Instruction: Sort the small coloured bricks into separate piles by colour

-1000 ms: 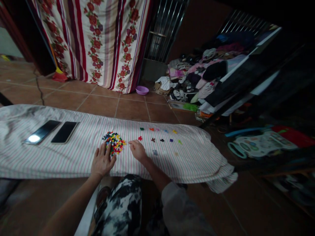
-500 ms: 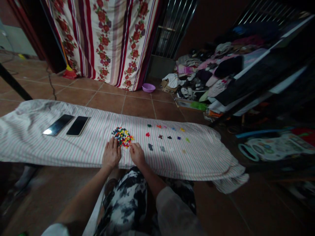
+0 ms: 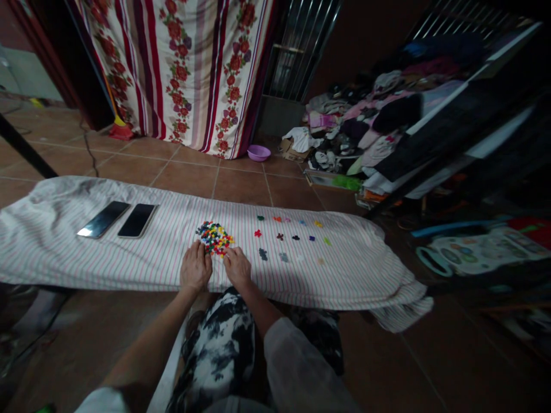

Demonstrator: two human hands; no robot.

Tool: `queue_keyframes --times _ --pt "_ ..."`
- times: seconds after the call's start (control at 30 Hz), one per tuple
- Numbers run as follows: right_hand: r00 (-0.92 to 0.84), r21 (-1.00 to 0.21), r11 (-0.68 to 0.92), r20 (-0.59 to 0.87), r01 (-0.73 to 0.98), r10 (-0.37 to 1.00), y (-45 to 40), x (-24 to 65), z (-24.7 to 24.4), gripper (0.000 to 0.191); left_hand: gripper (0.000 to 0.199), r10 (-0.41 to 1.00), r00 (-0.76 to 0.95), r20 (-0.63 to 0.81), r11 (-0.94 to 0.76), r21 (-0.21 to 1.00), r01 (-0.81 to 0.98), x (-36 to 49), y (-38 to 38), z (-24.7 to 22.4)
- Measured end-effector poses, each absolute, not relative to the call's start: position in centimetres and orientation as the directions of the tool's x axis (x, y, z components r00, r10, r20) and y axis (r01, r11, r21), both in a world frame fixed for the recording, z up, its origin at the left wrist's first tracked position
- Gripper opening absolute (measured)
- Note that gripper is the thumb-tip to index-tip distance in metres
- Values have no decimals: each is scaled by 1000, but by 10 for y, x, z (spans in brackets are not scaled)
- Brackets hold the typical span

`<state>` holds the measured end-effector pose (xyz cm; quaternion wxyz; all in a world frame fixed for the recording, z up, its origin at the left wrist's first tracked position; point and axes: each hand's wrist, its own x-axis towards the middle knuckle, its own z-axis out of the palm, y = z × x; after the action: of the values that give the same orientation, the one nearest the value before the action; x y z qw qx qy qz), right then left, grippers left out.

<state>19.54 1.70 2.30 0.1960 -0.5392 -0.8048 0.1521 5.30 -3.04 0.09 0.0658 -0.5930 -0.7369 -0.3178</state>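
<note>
the heap of small coloured pieces [image 3: 215, 236] sits near the middle of the frame on the striped cloth [image 3: 163, 261], with both hands at its near edge. the left hand [image 3: 196, 267] lies back-up at the heap's lower left, fingers laid side by side, nothing seen in its grip. the right hand [image 3: 237, 268] is at the lower right, fingers curled and tips drawn in; whether they pinch a piece, i can't tell from here. right of centre, little one-colour groups [image 3: 280, 236] lie apart from each other, the red group [image 3: 257, 233] among those nearest the heap. i'd judge the step in hand to be picking through the mixed pieces; the next move calls for a fine thumb-and-finger pinch.
</note>
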Motion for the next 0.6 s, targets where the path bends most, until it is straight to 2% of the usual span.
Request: queue_keyframes --times 0.27,0.47,0.6 --pt "-314 -513 364 185 777 931 17 198 22 16 48 832 -250 495 72 351 934 52 -33 2" --pt "-267 -640 324 188 697 945 20 203 19 19 48 833 -285 475 73 415 907 48 -31 2" --pt "-264 -683 318 187 657 946 20 206 18 20 44 822 -358 443 148 442 885 42 -23 6"
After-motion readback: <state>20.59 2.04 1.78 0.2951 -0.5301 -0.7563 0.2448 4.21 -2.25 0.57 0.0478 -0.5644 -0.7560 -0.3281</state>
